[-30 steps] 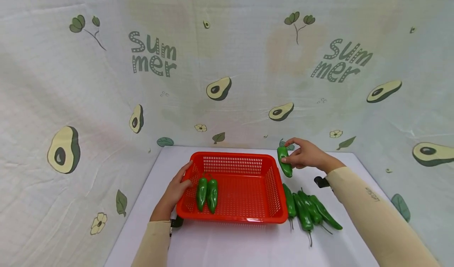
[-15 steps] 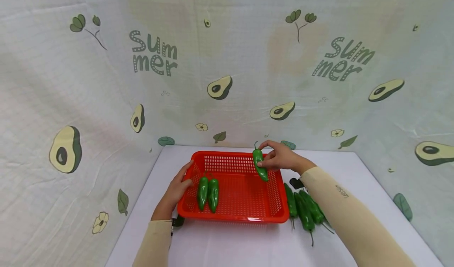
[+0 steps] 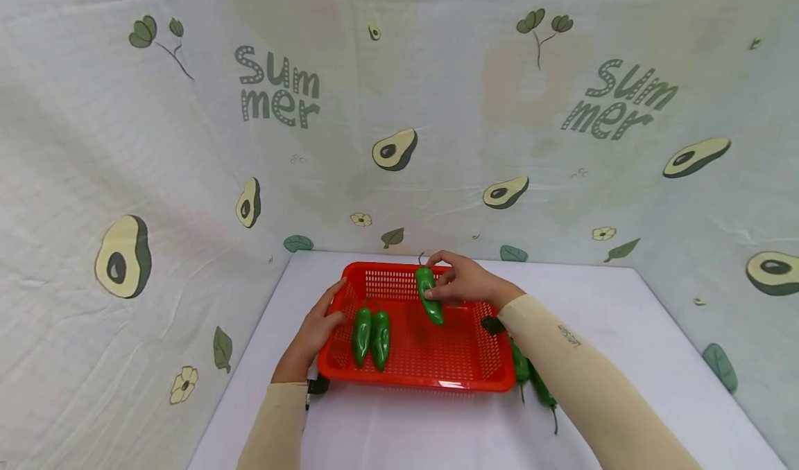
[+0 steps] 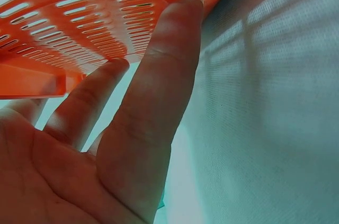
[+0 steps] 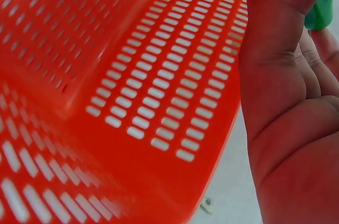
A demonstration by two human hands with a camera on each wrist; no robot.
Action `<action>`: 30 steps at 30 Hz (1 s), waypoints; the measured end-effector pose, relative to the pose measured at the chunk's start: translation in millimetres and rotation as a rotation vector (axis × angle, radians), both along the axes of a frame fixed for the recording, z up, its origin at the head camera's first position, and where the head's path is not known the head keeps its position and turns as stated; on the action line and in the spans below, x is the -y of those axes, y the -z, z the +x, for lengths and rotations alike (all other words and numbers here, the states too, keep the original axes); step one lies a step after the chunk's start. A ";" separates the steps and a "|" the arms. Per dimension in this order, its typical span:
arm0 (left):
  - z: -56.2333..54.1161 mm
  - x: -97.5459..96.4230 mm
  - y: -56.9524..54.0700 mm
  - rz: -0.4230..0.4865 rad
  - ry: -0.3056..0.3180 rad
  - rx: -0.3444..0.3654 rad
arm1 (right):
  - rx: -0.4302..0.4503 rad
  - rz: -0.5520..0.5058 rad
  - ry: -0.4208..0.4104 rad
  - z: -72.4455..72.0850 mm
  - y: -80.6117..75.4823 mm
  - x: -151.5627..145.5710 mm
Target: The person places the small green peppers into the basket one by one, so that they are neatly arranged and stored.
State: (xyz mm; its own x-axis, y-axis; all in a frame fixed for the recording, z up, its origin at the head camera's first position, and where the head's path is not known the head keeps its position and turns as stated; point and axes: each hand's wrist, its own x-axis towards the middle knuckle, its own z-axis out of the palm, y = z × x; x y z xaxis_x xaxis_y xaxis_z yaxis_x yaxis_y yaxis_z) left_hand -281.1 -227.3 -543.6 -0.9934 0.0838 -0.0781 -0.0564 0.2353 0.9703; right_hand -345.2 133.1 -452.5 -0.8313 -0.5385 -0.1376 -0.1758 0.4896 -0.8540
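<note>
One green pepper [image 3: 429,298] between the pinching fingers of my right hand [image 3: 465,281], over one red basket [image 3: 412,383], two inner peppers [image 3: 362,336], two partly visible outer peppers [image 3: 542,389], left hand [image 3: 315,331] straight-fingered against basket

At the red basket's [image 3: 412,383] four o'clock, the right sleeve [image 3: 589,376] partly hides green peppers [image 3: 543,391]; its lettering [image 3: 569,335] is illegible.

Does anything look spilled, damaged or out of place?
Nothing stands out: no spill or damage shows. Two long green peppers lie side by side in the red perforated plastic basket; the right hand holds another pepper over it.
</note>
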 end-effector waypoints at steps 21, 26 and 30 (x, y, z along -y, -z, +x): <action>1.3 -1.5 -2.6 0.001 -0.022 0.005 | 0.091 -0.022 -0.083 -4.0 30.2 56.5; 0.3 -1.6 -2.3 0.001 -0.020 0.003 | 0.129 -0.014 -0.122 -1.6 36.5 59.0; -0.5 -1.2 -2.0 -0.002 -0.022 0.003 | 0.140 -0.036 -0.112 -3.0 41.7 59.2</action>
State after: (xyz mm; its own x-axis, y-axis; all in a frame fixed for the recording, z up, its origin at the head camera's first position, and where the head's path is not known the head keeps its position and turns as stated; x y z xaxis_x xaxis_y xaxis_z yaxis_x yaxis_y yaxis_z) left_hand -281.7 -226.1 -541.6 -0.9947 0.0622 -0.0815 -0.0646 0.2363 0.9695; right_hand -348.2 73.9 -494.2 -0.7395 -0.6337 -0.2272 -0.1055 0.4424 -0.8906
